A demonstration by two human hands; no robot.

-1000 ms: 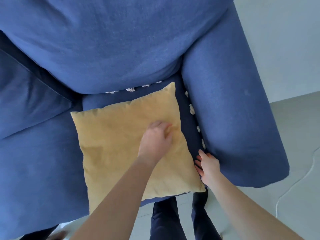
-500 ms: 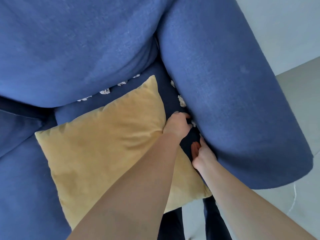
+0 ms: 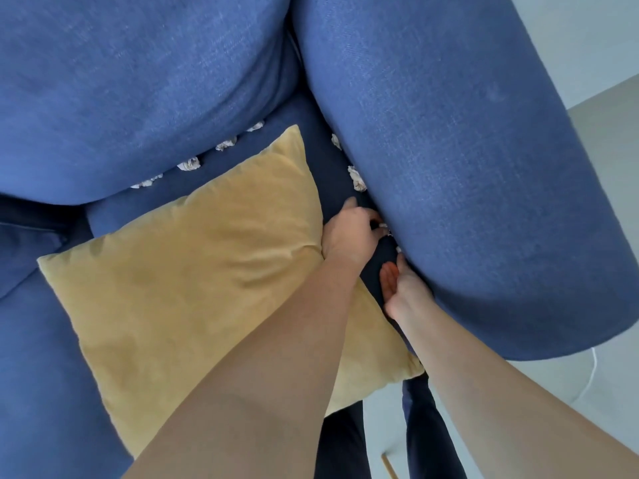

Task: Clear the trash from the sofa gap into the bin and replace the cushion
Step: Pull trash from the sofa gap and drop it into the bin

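A yellow cushion (image 3: 207,271) lies flat on the blue sofa seat (image 3: 38,375). Crumpled white paper scraps (image 3: 189,164) sit along the gap under the back cushion, and more scraps (image 3: 357,178) line the gap beside the armrest (image 3: 466,202). My left hand (image 3: 349,233) lies past the cushion's right edge, fingers curled down into the armrest gap with white bits at the fingertips and the thumb stretched away. Just below it my right hand (image 3: 404,288) rests against the armrest with its palm open and nothing in it. No bin is in view.
The big blue back cushion (image 3: 138,81) overhangs the seat at the top. Pale floor (image 3: 605,409) shows to the right of the armrest. My legs in dark trousers (image 3: 425,426) stand against the sofa front, under the cushion's near corner.
My left hand has gone from the cushion's middle to the armrest gap. My right hand has slid up along the gap. The view has come closer.
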